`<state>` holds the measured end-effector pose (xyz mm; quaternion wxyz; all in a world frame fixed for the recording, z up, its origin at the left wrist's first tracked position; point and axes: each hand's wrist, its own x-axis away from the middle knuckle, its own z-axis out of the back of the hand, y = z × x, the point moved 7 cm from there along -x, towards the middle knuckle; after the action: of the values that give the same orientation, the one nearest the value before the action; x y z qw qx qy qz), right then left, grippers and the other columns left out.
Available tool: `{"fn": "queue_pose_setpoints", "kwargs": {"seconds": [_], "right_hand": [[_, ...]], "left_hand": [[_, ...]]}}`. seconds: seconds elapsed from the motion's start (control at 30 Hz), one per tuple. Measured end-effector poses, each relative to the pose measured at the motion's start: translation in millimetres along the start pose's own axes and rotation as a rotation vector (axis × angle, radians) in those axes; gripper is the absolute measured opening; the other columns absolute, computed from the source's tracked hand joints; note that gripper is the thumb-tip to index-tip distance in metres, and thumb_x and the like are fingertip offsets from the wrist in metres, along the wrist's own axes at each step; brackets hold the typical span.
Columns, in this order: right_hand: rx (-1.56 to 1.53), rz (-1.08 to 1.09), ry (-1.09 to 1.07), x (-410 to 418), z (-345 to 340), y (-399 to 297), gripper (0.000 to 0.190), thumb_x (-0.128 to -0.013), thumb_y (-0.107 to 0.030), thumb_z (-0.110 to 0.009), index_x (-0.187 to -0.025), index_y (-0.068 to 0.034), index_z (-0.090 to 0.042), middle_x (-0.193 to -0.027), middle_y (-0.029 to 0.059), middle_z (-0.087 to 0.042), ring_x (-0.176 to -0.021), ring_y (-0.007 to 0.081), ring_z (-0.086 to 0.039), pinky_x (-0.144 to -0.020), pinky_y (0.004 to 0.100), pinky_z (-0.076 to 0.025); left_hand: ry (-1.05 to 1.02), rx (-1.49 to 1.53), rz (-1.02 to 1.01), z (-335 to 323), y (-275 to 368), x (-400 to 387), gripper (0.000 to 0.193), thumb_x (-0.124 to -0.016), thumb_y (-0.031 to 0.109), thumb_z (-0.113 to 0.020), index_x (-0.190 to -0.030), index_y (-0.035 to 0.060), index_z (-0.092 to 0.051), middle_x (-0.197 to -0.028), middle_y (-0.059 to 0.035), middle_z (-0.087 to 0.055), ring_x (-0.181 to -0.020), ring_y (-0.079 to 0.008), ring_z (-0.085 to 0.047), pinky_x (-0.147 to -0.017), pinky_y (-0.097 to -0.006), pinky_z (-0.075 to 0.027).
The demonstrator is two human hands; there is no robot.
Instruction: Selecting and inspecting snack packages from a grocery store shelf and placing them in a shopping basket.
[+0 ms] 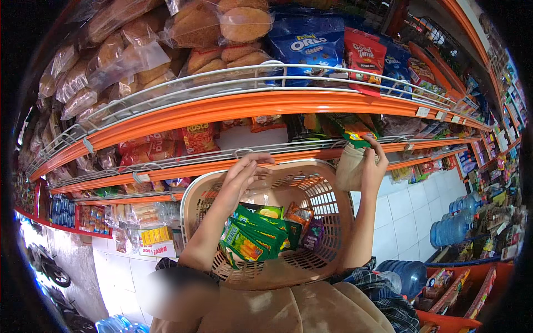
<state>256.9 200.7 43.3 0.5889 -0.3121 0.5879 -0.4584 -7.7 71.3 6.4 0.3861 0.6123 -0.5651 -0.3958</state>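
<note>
My right hand is at the lower shelf's wire rail, holding a folded beige cloth. Its fingertips touch a green and orange snack packet that lies at the shelf edge. Over the far left part of a beige plastic basket, my left hand hangs with its fingers apart and nothing in it. Inside the basket are several green snack packets, an orange packet and a purple packet. The basket sits against my front, close to the shelf.
An orange-edged upper shelf with a white wire rail holds bagged bread and a blue Oreo pouch. Red snack bags lie on the lower shelf. Large blue water bottles stand right, beyond white floor tiles.
</note>
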Motion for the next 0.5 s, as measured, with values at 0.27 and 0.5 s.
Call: {"fn": "queue_pose_setpoints", "kwargs": {"seconds": [0.27, 0.5], "right_hand": [[0.100, -0.061, -0.157, -8.7, -23.4, 19.0, 0.028, -0.079, -0.009, -0.044, -0.101, -0.005, -0.061, -0.071, 0.0032, -0.055, -0.054, 0.0056, -0.039, -0.050, 0.0217, -0.034], [-0.063, 0.021, -0.285, -9.8, -36.9, 17.1, 0.032, -0.082, -0.009, -0.046, -0.113, -0.007, -0.055, -0.089, 0.0059, -0.058, -0.071, 0.0085, -0.050, -0.065, 0.0220, -0.040]], "left_hand": [[-0.043, -0.067, 0.060, -7.1, -6.7, -1.6, 0.034, -0.090, 0.027, -0.039, -0.112, 0.0020, -0.046, -0.110, -0.0111, -0.051, -0.098, -0.0180, -0.052, -0.086, -0.0306, -0.039], [-0.152, -0.109, 0.097, -15.3, -24.5, -2.4, 0.038, -0.090, 0.032, -0.040, -0.116, 0.0049, -0.045, -0.113, -0.0087, -0.051, -0.101, -0.0174, -0.051, -0.086, -0.0314, -0.039]]}}
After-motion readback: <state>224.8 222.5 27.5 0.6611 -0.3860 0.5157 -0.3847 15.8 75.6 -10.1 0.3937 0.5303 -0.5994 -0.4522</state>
